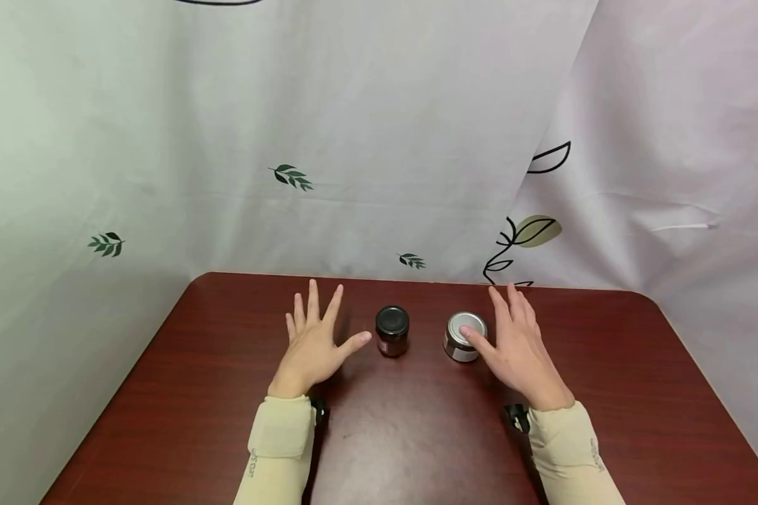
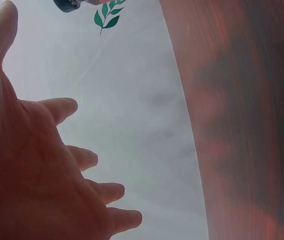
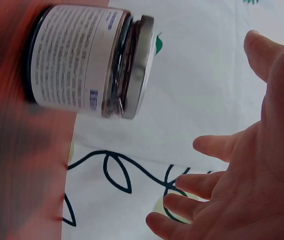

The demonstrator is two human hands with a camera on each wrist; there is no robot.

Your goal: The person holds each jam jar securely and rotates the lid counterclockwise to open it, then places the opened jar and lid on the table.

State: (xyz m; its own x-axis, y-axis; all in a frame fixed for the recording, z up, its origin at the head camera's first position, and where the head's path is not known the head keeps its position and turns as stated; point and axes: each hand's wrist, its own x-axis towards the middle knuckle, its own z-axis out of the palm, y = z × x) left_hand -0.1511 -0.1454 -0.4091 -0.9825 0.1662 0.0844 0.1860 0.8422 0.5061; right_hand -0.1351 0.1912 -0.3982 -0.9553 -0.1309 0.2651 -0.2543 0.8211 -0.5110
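Two small jars stand upright on the table. One jar with a black lid (image 1: 392, 330) is just right of my left thumb; only its dark lid edge (image 2: 67, 5) shows at the top of the left wrist view. The other jar, silver-lidded (image 1: 464, 338), carries a white printed label (image 3: 72, 57) and dark contents. My left hand (image 1: 312, 351) is spread with straight fingers and holds nothing. My right hand (image 1: 521, 347) is also spread and holds nothing; its thumb overlaps the silver lid in the head view, while the right wrist view shows a gap between hand and jar.
The dark reddish wooden table (image 1: 410, 435) has rounded far corners. Behind it and along both sides hangs a white cloth (image 1: 366, 140) printed with leaves. A dark wrist device (image 1: 516, 417) sits under the right cuff, and another (image 1: 318, 410) under the left.
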